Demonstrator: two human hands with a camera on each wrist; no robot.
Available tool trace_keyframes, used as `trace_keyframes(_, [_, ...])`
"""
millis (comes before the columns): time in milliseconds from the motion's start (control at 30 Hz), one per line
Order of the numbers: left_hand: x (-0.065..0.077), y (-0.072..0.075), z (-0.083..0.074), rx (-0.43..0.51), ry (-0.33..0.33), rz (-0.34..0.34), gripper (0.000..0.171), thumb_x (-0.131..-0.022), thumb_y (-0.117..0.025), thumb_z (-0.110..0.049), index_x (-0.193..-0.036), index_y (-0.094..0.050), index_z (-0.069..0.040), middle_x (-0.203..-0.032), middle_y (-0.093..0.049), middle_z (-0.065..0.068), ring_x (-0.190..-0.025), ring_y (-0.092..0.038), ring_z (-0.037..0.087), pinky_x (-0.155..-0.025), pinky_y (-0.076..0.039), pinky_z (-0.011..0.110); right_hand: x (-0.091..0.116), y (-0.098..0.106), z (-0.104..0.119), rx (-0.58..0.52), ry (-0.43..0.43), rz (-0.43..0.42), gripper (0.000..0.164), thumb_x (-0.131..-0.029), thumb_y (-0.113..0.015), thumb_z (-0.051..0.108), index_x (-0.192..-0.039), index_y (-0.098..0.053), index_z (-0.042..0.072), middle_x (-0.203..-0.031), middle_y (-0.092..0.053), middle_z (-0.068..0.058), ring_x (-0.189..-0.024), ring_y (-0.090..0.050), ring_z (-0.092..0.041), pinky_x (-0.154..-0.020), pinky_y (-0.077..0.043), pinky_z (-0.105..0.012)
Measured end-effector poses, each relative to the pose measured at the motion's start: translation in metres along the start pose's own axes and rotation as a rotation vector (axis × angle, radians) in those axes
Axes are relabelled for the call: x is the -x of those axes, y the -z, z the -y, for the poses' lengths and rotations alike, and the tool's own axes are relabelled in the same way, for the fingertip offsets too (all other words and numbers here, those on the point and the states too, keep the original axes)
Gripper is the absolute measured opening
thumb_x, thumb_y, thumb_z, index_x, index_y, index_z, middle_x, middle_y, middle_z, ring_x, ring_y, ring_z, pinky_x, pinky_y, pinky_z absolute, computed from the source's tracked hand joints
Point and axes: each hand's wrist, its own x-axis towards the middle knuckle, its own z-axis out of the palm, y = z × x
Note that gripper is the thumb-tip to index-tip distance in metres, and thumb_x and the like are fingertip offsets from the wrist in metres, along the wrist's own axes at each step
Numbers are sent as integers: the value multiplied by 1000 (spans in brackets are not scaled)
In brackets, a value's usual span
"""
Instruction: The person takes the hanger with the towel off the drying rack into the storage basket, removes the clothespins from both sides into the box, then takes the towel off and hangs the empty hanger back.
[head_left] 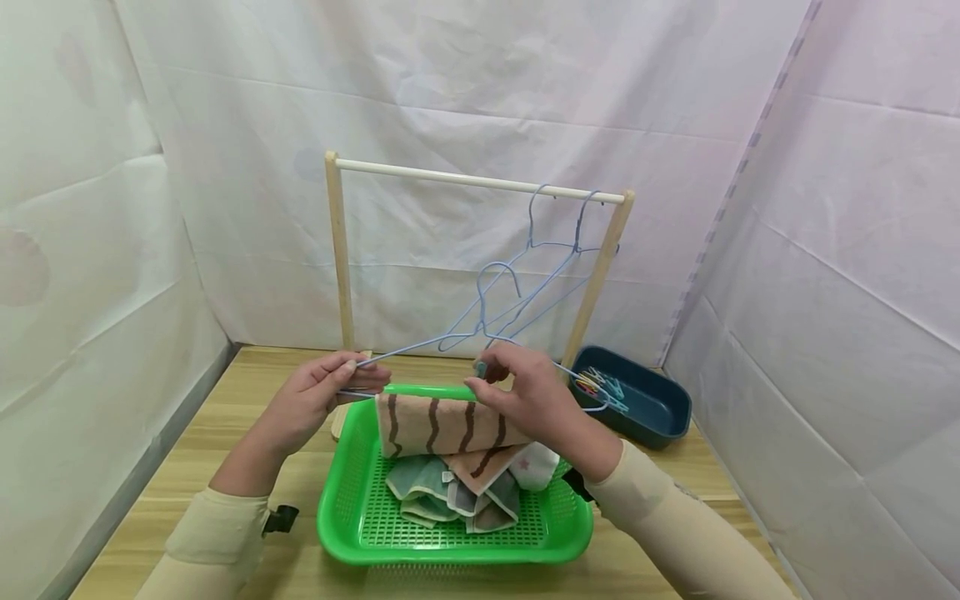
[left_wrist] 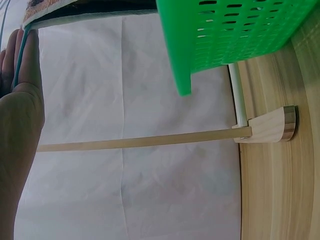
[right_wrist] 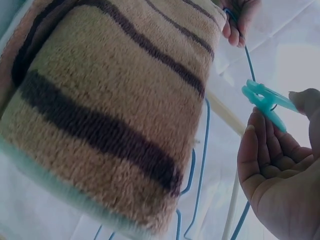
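Note:
A blue wire hanger (head_left: pixel 482 321) is held up over the green basket (head_left: pixel 347 533). My left hand (head_left: pixel 303 400) holds its left end, the thumb lying against the upper wire. A peach towel with brown wavy stripes (head_left: pixel 450 425) is folded over the hanger's lower bar. My right hand (head_left: pixel 528 396) is in front of the hanger's right half, above the towel. Between its thumb and fingers it pinches a teal clothespin (right_wrist: pixel 265 100), clearest in the right wrist view. Below the hanging towel, a green-grey cloth (head_left: pixel 420 483) and other folded cloths lie in the basket.
Behind the basket stands a wooden rack with a white rail (head_left: pixel 450 177). Two blue hangers (head_left: pixel 531 221) hang near its right end. A dark blue bin (head_left: pixel 660 408) at the right holds several coloured clothespins (head_left: pixel 592 382). White curtains surround the wooden table (head_left: pixel 187 467).

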Motion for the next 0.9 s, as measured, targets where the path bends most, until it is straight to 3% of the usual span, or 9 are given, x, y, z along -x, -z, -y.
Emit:
trace_keyframes(300, [1, 1, 0, -22, 12, -18, 35, -122, -36, -6, -141, -58, 13, -136, -77, 11, -127, -74, 30, -104, -64, 35, 3, 4, -3, -28, -44, -8, 12, -99, -82, 7, -104, -73, 12, -97, -70, 2, -86, -68, -15, -73, -65, -45])
trace_keyframes(567, [0, 3, 1, -12, 15, -16, 36, -122, -35, -6, -142, -59, 12, -137, -77, 10, -127, -74, 26, -104, -63, 35, 6, 9, -3, -4, -109, 3, 14, -99, -84, 10, -108, -74, 9, -98, -70, 2, -89, -68, -15, -76, -64, -44])
trace_keyframes(900, [1, 3, 1, -5, 18, -21, 36, -122, -35, -5, -142, -59, 12, -137, -77, 9, -127, -74, 20, -104, -63, 33, 12, 22, -1, 45, -110, -31, 22, -97, -86, 7, -117, -76, 10, -97, -72, 0, -90, -70, -17, -75, -65, -43])
